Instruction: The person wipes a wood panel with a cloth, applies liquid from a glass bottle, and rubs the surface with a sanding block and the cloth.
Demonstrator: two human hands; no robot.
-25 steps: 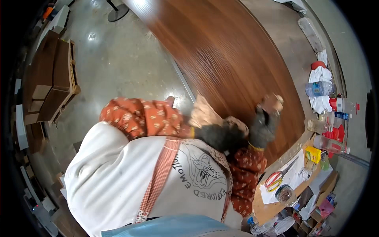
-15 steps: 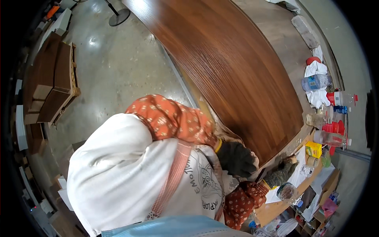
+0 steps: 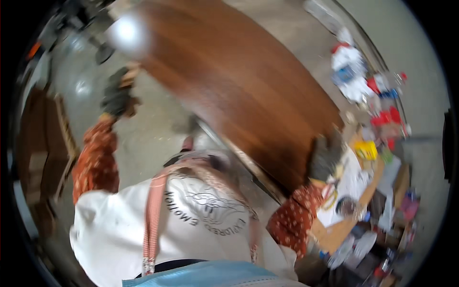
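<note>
A long brown wood-grain panel (image 3: pixel 239 76) lies in front of me, slanting from the upper left to the lower right. My left hand (image 3: pixel 117 93), in a dark glove with light fingertips, is raised beside the panel's far left edge. Its thumb and fingers look apart, with nothing seen between them, though motion smears them. At the panel's near right corner is my right hand (image 3: pixel 325 158), also in a dark glove. Its fingers stretch away from me along the panel's end, blurred. Both forearms wear orange patterned sleeves.
To the right, a littered bench holds white paper (image 3: pixel 356 191), a yellow box (image 3: pixel 366 150), plastic bottles and red items. A stack of brown boards (image 3: pixel 40 143) stands on the left. A metal-edged support (image 3: pixel 215 136) runs along the panel's left side.
My left hand has swung from the panel's near corner out to the far left. My right hand now shows at the near right corner. My body has straightened and the view has shifted.
</note>
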